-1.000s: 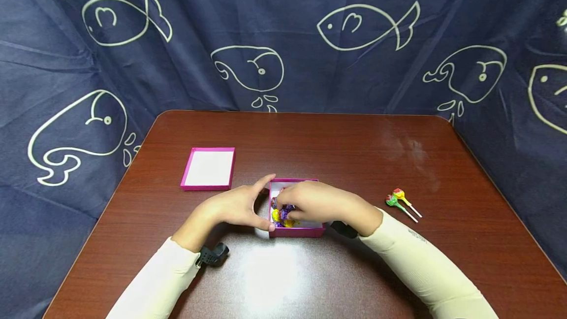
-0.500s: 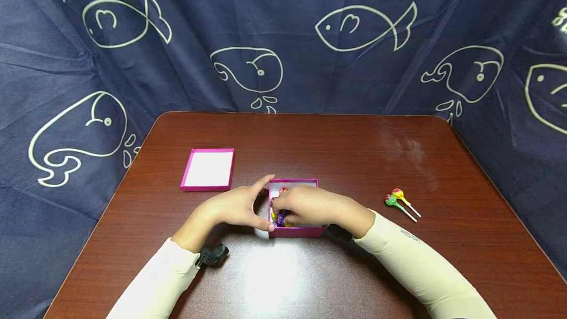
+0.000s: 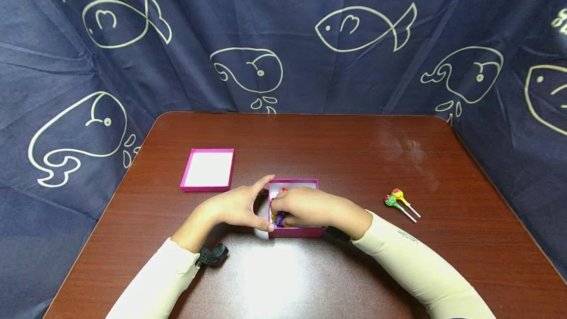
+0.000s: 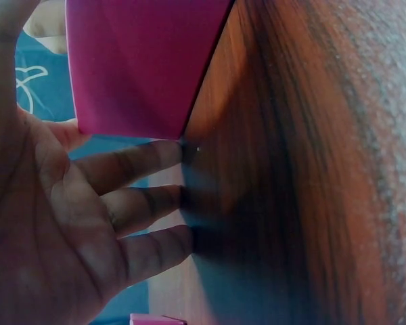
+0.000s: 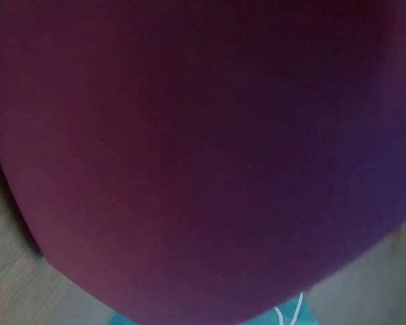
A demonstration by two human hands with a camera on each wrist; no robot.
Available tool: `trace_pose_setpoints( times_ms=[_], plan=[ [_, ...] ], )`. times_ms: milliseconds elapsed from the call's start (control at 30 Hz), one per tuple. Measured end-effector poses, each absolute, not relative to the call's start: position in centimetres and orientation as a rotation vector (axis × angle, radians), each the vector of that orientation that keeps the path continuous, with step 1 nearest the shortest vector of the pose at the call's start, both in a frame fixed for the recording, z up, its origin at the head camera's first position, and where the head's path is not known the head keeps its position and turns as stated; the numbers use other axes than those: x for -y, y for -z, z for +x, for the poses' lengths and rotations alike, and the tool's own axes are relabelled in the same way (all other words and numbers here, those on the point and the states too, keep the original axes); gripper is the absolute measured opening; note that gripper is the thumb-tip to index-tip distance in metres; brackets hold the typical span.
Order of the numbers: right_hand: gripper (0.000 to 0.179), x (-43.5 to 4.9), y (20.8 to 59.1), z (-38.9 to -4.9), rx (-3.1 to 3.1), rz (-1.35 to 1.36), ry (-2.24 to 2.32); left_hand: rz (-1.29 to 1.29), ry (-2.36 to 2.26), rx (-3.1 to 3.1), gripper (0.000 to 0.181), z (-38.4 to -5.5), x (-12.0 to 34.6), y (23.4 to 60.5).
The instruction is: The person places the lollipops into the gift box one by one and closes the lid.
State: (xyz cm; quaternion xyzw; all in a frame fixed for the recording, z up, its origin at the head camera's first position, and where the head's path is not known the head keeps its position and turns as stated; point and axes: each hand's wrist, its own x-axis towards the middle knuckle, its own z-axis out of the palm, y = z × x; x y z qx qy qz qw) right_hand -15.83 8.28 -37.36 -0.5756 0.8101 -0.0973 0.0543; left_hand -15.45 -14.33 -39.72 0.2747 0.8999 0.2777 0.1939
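Right hand [image 3: 303, 207] edged left in box [image 3: 298, 233] | grip unclear | left hand [image 3: 236, 206] splayed against it

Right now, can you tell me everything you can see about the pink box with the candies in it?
The pink box is open-topped and squarish, with straight walls and a pale inside. It looks like stiff card. It sits flat on the brown table. Shiny wrapped candies lie inside, with purple and red showing. The left grip touches its left side at the near and far corners. The right grip reaches in, hiding much of the inside; I can't tell if it touches the box.
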Motion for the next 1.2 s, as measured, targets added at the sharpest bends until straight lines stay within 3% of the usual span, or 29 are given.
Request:
trace_pose_setpoints(
  times_ms=[600,833,1200],
  plan=[
    [0.018,-10.2,36.7,-16.0,-2.469,-1.681,0.471,0.781,-0.77,-2.523,0.123,-15.4,14.3,40.0],
    [0.021,-13.6,35.3,-17.0,-2.578,-1.612,0.665,0.761,-0.751,-2.537,0.123,-15.5,14.2,39.9],
    [0.021,-21.1,35.8,-19.0,-2.794,-1.269,0.697,0.746,-0.758,-2.543,0.123,-15.4,14.4,39.8]
  ],
)
